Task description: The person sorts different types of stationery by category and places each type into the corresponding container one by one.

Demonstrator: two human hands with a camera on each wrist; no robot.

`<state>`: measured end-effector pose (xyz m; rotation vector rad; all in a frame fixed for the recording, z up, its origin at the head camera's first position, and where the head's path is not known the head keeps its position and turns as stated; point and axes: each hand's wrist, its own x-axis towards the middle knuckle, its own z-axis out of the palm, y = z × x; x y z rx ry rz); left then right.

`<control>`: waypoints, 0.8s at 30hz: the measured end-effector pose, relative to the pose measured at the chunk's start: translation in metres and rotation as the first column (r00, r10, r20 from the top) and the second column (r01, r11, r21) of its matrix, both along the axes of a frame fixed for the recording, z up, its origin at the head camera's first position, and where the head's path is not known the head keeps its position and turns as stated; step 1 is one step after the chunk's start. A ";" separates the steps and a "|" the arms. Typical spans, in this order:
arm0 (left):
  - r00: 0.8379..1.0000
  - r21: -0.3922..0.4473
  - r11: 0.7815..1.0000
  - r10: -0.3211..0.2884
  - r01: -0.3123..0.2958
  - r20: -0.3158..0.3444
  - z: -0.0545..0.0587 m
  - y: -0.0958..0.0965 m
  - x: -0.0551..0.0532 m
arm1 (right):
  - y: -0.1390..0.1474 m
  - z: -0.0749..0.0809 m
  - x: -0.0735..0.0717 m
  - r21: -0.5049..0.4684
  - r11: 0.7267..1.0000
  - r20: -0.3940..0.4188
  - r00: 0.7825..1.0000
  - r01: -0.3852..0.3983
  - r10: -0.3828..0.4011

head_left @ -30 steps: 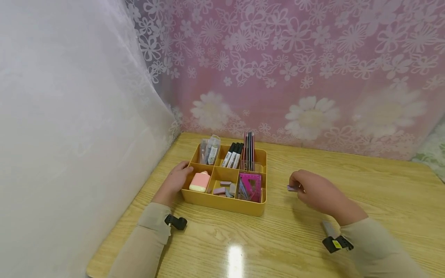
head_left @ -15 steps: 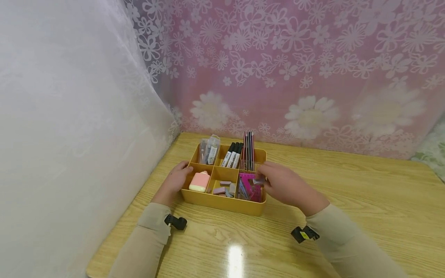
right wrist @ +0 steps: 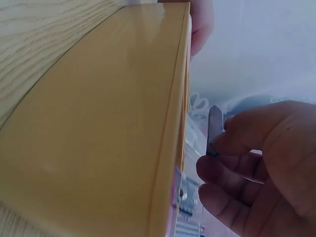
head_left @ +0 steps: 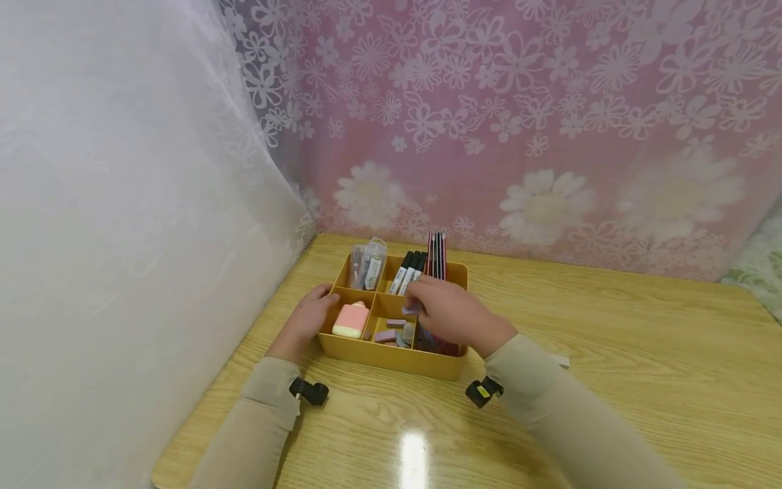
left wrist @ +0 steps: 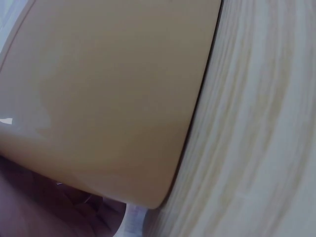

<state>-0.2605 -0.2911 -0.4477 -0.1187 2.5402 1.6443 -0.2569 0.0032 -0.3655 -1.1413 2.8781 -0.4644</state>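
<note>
A yellow compartment box (head_left: 391, 358) stands on the table, and my left hand (head_left: 310, 314) grips its left wall with the thumb over the rim. Over the front middle compartment, my right hand (head_left: 455, 312) pinches a small pale purple eraser (right wrist: 215, 126) between thumb and fingertips. Below it lie several loose erasers (head_left: 385, 335). A pink and cream bottle-shaped item (head_left: 351, 319) fills much of the front left compartment. My right hand largely hides the front right compartment with its rulers (right wrist: 183, 197). In the left wrist view, the box's smooth outer wall (left wrist: 113, 98) covers most of the frame.
In the back row stand clear plastic cases (head_left: 368, 265), black-capped markers (head_left: 408, 272) and a bundle of pencils (head_left: 436, 255). A small whitish piece (head_left: 561, 360) lies on the table (head_left: 342, 435) by the right sleeve. Curtains hang behind and at left.
My right hand has carried the eraser leftward from the table at right, across the front right compartment, to above the middle one. My left hand and the box have stayed in place.
</note>
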 end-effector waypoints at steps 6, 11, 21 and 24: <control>1.000 0.020 1.000 0.007 -0.007 0.008 0.002 0.001 0.002 | -0.020 -0.001 -0.005 -0.004 1.000 0.035 0.999 0.006 -0.005; 1.000 0.009 1.000 -0.006 0.006 0.001 0.002 0.002 0.003 | -0.028 -0.001 -0.005 0.032 0.999 0.085 0.996 0.032 -0.034; 1.000 0.011 1.000 0.005 -0.005 0.000 0.001 0.000 0.001 | -0.012 0.002 0.001 0.012 1.000 0.001 1.000 -0.002 0.002; 1.000 0.007 1.000 0.005 -0.005 0.003 0.001 -0.001 0.001 | -0.001 0.005 0.005 0.010 1.000 -0.015 1.000 -0.004 0.004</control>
